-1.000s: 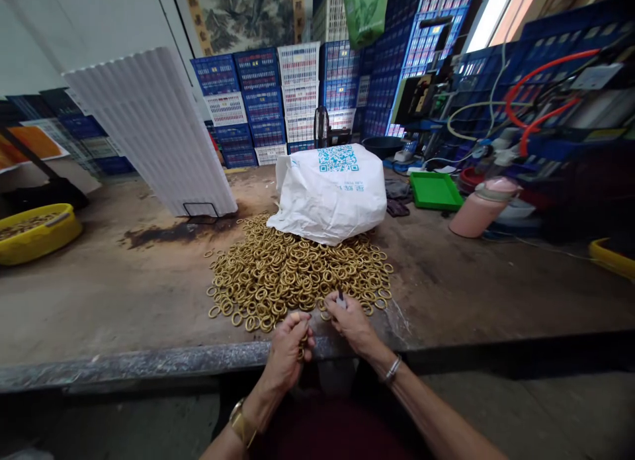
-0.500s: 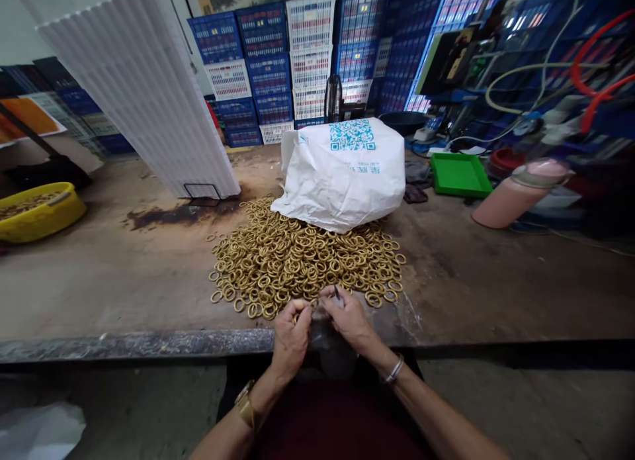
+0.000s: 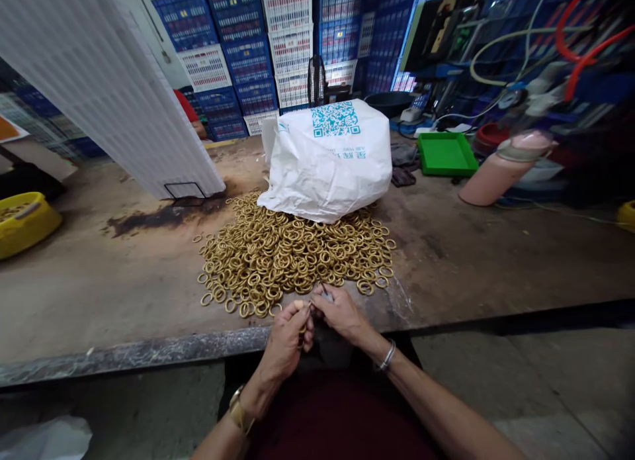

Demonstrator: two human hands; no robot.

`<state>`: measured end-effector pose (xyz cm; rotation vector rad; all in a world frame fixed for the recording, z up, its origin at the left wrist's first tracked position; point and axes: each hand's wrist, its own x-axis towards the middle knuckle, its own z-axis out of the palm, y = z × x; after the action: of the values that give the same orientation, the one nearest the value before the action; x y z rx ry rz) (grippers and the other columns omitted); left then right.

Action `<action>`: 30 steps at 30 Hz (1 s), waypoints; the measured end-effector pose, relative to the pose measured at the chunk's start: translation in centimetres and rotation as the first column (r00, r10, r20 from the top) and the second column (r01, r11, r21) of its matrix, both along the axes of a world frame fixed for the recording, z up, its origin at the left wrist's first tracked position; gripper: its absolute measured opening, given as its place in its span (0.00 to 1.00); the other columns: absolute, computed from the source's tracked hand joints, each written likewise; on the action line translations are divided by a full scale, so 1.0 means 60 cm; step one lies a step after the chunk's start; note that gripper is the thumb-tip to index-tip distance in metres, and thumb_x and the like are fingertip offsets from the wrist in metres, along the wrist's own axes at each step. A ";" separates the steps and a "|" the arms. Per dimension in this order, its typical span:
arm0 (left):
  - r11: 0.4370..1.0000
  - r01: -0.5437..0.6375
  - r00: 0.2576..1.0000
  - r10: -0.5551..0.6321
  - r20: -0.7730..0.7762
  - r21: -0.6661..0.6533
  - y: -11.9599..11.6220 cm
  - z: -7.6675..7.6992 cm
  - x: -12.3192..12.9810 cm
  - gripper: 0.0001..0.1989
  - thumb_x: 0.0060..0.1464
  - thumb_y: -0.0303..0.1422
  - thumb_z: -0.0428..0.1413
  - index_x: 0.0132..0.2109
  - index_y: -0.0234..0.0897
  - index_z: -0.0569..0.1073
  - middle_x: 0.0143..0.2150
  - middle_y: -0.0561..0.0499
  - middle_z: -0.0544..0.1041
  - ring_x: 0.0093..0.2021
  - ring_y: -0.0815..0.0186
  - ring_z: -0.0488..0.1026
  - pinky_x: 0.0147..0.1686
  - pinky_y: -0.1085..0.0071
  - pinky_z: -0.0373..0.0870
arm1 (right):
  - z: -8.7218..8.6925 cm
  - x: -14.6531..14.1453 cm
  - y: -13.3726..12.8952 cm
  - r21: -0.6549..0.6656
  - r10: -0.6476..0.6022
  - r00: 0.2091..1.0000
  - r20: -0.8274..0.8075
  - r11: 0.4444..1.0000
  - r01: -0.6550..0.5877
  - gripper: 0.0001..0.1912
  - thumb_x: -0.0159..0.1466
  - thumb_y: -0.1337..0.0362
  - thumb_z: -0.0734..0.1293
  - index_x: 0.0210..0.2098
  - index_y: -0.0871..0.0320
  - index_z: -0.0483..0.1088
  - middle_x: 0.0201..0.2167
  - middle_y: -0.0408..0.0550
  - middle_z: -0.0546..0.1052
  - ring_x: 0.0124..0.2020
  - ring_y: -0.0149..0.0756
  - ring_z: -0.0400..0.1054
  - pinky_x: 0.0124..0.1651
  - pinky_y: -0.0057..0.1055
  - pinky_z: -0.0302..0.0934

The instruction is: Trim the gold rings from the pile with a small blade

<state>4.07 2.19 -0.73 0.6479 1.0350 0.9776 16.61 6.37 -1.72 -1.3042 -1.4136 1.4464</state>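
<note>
A heap of brass-coloured rings [image 3: 292, 255] lies on the worktable in front of me. Just below its near edge, my left hand [image 3: 290, 331] is closed, with a brass ring [image 3: 301, 330] partly showing between its fingers. My right hand [image 3: 342, 314] is pinched around a thin dark pen-like tool [image 3: 325, 290], whose tip points up and away from me. The fingertips of both hands nearly meet; what lies between them is too small to make out. Behind the heap, a white plastic sack [image 3: 327, 169] with blue print rests against the rings.
A white corrugated panel [image 3: 129, 96] stands at the left, near a yellow basin [image 3: 27, 225] of small parts. At the right are a green tray [image 3: 446, 154] and a pink bottle [image 3: 501, 172]. Stacked blue and white crates [image 3: 243, 56] line the back. The table edge [image 3: 149, 354] runs before me.
The view has shifted, so the scene sits further left. My left hand has rolled, showing the ring in its fingers. A person's red sleeve now shows behind the panel.
</note>
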 end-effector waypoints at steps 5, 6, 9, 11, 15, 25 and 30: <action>0.999 -0.016 1.000 0.017 -0.019 0.031 -0.001 0.002 0.002 0.12 0.49 0.40 0.54 0.31 0.35 0.65 0.20 0.59 0.63 0.16 0.78 0.56 0.15 0.81 0.50 | -0.001 0.010 0.003 0.123 -0.055 0.987 0.153 0.992 0.036 0.08 0.55 0.63 0.58 0.22 0.58 0.63 0.16 0.38 0.64 0.18 0.25 0.55 0.23 0.22 0.50; 0.999 -0.019 0.999 0.021 -0.045 0.044 0.000 0.002 0.002 0.12 0.49 0.40 0.54 0.31 0.35 0.65 0.20 0.59 0.63 0.16 0.78 0.56 0.14 0.81 0.50 | -0.003 0.014 0.001 0.196 -0.082 0.969 0.232 0.980 0.036 0.08 0.55 0.64 0.58 0.22 0.58 0.64 0.16 0.39 0.64 0.19 0.26 0.55 0.24 0.22 0.49; 0.996 -0.014 0.990 0.026 -0.137 0.086 0.000 -0.002 0.002 0.12 0.50 0.40 0.52 0.31 0.35 0.64 0.20 0.59 0.63 0.16 0.78 0.57 0.15 0.81 0.52 | -0.011 0.022 -0.008 0.366 -0.070 0.897 0.436 0.925 -0.105 0.07 0.55 0.67 0.58 0.26 0.59 0.66 0.18 0.40 0.66 0.20 0.26 0.57 0.25 0.23 0.47; 0.993 -0.005 0.982 0.027 -0.189 0.115 -0.001 -0.004 0.001 0.13 0.51 0.41 0.52 0.30 0.35 0.63 0.20 0.59 0.63 0.17 0.78 0.57 0.15 0.81 0.53 | -0.015 0.024 -0.017 0.390 -0.014 0.851 0.524 0.893 -0.226 0.07 0.55 0.69 0.58 0.28 0.58 0.67 0.19 0.41 0.68 0.21 0.27 0.58 0.25 0.23 0.46; 0.988 0.019 0.967 0.021 -0.254 0.154 -0.002 -0.003 0.001 0.13 0.52 0.41 0.50 0.29 0.36 0.63 0.20 0.59 0.63 0.17 0.77 0.57 0.16 0.81 0.54 | -0.013 0.022 -0.027 0.369 0.031 0.772 0.635 0.866 -0.338 0.07 0.54 0.70 0.58 0.28 0.58 0.67 0.20 0.43 0.70 0.21 0.28 0.59 0.25 0.24 0.44; 0.987 0.018 0.972 0.020 -0.233 0.158 -0.006 -0.002 -0.006 0.13 0.51 0.41 0.51 0.28 0.36 0.62 0.20 0.58 0.63 0.17 0.77 0.58 0.17 0.81 0.54 | 0.007 0.009 -0.031 0.234 0.035 0.581 0.813 0.894 -0.382 0.10 0.55 0.71 0.56 0.35 0.58 0.66 0.26 0.46 0.74 0.24 0.30 0.64 0.26 0.27 0.43; 0.998 0.029 0.999 -0.030 0.020 0.051 -0.022 0.008 -0.007 0.12 0.50 0.40 0.53 0.31 0.35 0.64 0.20 0.59 0.62 0.16 0.78 0.55 0.15 0.80 0.51 | -0.004 0.018 -0.016 0.246 -0.090 0.517 0.851 0.939 -0.241 0.11 0.57 0.70 0.56 0.37 0.58 0.65 0.30 0.48 0.75 0.28 0.32 0.66 0.28 0.27 0.46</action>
<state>3.64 0.86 -0.26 0.6912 0.9826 0.9858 17.70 5.42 -1.94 -1.8373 -2.2518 0.4584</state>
